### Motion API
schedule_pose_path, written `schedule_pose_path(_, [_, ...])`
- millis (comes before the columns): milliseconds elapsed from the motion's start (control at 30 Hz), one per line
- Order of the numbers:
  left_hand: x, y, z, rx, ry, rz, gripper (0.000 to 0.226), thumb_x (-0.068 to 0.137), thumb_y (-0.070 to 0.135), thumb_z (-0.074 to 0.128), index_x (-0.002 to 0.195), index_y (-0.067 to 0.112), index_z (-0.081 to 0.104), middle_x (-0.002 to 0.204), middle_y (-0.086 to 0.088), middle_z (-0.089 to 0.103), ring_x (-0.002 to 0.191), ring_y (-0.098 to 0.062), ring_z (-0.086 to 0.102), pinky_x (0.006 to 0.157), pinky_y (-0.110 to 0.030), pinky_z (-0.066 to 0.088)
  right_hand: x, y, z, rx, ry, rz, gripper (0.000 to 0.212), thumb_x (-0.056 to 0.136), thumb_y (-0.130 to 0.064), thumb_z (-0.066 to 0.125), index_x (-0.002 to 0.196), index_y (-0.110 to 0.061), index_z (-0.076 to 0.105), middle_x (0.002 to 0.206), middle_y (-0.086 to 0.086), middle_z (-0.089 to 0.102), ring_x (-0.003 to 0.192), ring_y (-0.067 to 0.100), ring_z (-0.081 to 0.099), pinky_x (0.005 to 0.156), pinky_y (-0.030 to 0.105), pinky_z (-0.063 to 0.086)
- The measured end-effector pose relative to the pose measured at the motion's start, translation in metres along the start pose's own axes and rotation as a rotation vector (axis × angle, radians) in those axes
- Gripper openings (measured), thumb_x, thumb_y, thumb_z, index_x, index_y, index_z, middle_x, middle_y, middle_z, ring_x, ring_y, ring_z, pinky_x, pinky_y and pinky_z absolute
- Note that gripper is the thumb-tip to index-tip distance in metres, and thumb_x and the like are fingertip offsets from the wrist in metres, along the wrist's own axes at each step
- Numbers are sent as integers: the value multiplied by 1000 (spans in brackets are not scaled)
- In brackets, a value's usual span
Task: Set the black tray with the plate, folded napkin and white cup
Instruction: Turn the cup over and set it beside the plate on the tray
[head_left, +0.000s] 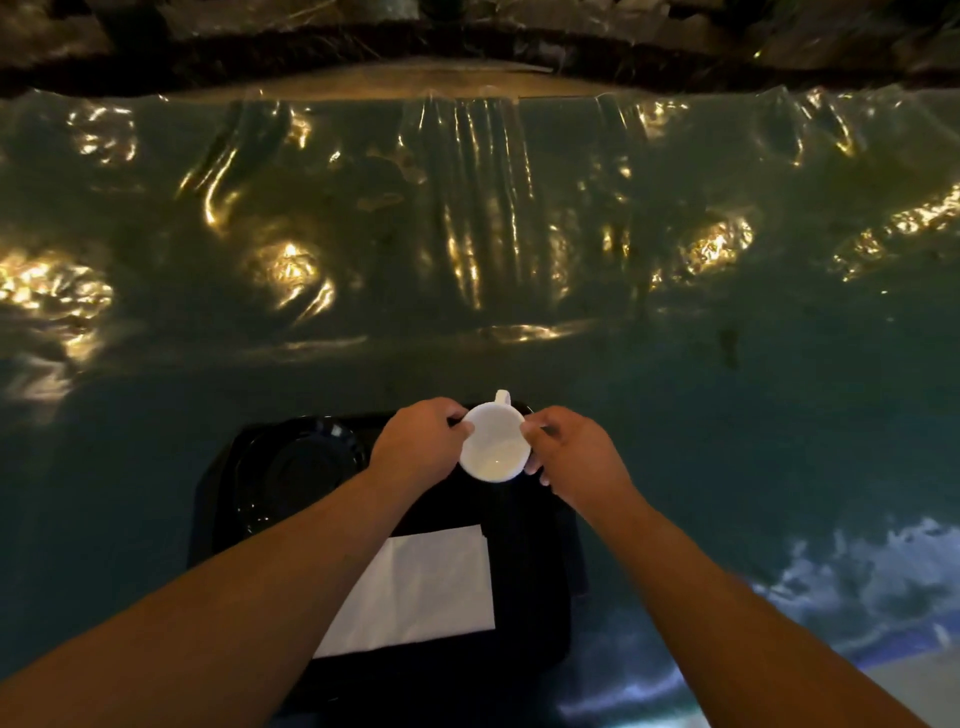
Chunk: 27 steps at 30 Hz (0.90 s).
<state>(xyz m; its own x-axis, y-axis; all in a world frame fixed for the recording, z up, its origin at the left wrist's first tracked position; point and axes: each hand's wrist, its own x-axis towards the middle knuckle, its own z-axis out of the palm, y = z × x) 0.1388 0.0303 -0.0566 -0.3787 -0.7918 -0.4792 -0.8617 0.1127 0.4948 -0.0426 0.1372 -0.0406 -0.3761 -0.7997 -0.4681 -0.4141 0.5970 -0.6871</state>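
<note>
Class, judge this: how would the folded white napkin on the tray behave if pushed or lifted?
The napkin looks thin and flat, so probably light and floppy when lifted. On the smooth black tray it would likely slide or crumple rather than roll.

I see the black tray (524, 597) holding a dark plate (291, 467) far-left, a folded white napkin (431, 587) near, and the upright white cup (493, 449) far-right.

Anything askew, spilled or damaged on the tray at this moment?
Nothing stands out. The white cup is upright and looks empty, held by the left hand and right hand over the black tray. The folded napkin lies flat; the dark plate looks intact.
</note>
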Motion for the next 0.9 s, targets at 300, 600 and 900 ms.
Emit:
schedule_pose_path(300, [-9, 2, 11, -265, -47, -55, 11, 94, 52, 66, 98, 42, 68, 84, 15, 73, 59, -7, 72, 63, -33, 61, 14, 9, -12, -110, -49, 66, 10, 100, -40, 56, 98, -35, 65, 65, -5, 73, 54, 9, 69, 52, 29, 54])
schedule_pose_path(600, [-13, 5, 14, -329, -141, -140, 14, 95, 46, 69, 97, 33, 64, 86, 6, 76, 60, -9, 74, 62, -38, 66, 28, -3, -24, -69, -119, 142, 22, 100, -40, 62, 91, -21, 69, 66, 5, 74, 54, 17, 70, 48, 27, 54])
schedule_pose_path(900, [-19, 11, 19, -237, -148, -165, 26, 93, 48, 70, 93, 25, 58, 81, 3, 76, 58, -14, 73, 66, -44, 66, 45, -20, -28, -196, -132, 112, 35, 95, -49, 66, 86, -16, 71, 68, 13, 73, 63, 30, 74, 56, 37, 62])
